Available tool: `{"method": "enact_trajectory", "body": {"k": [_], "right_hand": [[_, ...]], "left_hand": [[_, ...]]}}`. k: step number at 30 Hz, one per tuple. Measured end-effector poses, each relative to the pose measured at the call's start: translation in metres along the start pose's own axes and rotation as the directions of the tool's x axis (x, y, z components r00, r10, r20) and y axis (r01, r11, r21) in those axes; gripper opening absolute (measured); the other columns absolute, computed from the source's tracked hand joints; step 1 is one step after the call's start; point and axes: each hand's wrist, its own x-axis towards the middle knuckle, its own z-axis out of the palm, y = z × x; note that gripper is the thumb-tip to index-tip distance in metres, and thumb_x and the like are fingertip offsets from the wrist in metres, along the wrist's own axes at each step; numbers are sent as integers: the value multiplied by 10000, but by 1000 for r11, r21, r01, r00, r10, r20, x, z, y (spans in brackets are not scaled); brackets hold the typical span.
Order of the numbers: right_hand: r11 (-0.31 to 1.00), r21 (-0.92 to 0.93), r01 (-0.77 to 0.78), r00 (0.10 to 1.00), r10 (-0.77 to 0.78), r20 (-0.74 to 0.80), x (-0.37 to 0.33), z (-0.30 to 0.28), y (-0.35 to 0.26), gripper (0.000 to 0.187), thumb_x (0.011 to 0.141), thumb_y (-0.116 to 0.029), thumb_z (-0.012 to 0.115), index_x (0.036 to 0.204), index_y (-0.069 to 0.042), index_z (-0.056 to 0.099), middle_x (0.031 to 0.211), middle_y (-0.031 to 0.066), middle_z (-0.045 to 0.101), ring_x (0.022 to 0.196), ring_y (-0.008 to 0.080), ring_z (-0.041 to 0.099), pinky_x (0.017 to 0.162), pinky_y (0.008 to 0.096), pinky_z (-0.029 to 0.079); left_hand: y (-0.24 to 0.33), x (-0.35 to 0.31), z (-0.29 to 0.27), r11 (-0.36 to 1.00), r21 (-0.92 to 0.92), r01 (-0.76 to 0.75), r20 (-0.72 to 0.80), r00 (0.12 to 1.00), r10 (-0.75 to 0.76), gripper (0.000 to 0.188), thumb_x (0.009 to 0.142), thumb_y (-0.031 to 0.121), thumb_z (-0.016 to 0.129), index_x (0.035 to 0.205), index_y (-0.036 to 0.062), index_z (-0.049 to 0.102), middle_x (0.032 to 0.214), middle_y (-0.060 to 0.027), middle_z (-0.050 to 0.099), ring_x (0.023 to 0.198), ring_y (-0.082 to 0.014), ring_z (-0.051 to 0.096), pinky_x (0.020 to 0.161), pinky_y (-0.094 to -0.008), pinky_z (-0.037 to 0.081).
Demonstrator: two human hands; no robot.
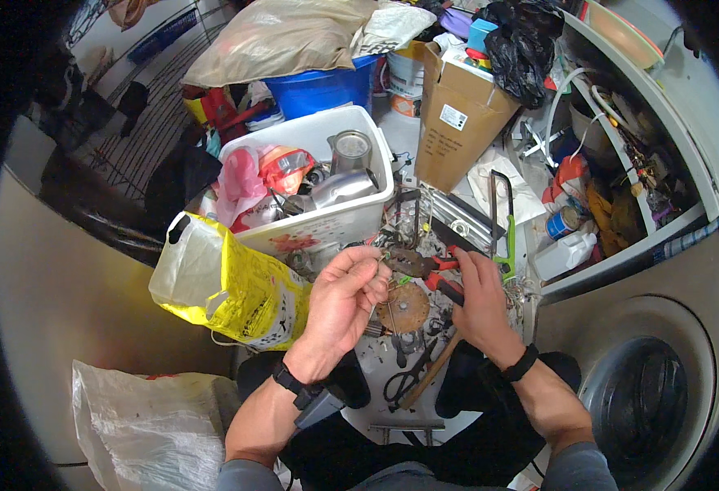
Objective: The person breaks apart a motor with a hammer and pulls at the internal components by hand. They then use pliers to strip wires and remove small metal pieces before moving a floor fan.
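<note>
In the middle of the view, my right hand (482,303) is closed around the red-and-black handles of a pair of pliers (412,263). The jaws point left, towards my left hand (341,295). That hand is pinched at the jaw tips on something small and thin that I cannot make out. Under both hands lies a round brownish disc (408,308) on the cluttered floor. Nearer to me are black-handled scissors (404,385) and a tool's wooden handle (431,373).
A white bin (318,225) of metal vessels and bags stands ahead, beside a yellow bag (249,286). A green-handled hacksaw (508,245) lies to the right, near a cardboard box (453,123). A front-loading washing machine (629,385) is at right, a white sack (146,417) at left.
</note>
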Motion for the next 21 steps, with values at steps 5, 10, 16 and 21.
{"method": "enact_trajectory", "body": {"k": [5,10,16,21], "right_hand": [[994,-106,7,999,-12,-43,4,1,-5,529,836,-16,722,1336,12,549,1242,219,562,1134,408,568,922,466,516],[992,-125,22,999,-25,-25,4,-2,-4,512,838,-67,741,1316,-10,565,1216,190,581,1091,386,587,868,466,532],[986,-151,76,997,-79,-16,10,-14,3,480,826,-80,750,1277,-27,595,1171,160,608,1054,365,605,840,462,541],[978,-177,106,993,-93,79,11,-20,11,428,822,-106,748,1228,-44,624,1128,131,622,1037,339,610,808,451,544]], "left_hand": [[-1,-5,2,994,106,-9,-8,1000,10,136,1018,55,612,1139,19,660,925,-87,707,725,-133,637,656,-264,518],[0,-6,-1,928,354,-118,-3,992,127,135,999,56,645,1122,8,672,884,-76,712,698,-122,633,650,-250,512],[13,-13,7,450,869,-207,76,953,292,100,955,57,679,1033,-1,704,845,-63,719,701,-146,650,657,-288,515],[10,-13,2,-124,910,-396,411,824,389,90,896,13,677,983,11,699,842,-151,699,746,-314,683,688,-391,532]]}}
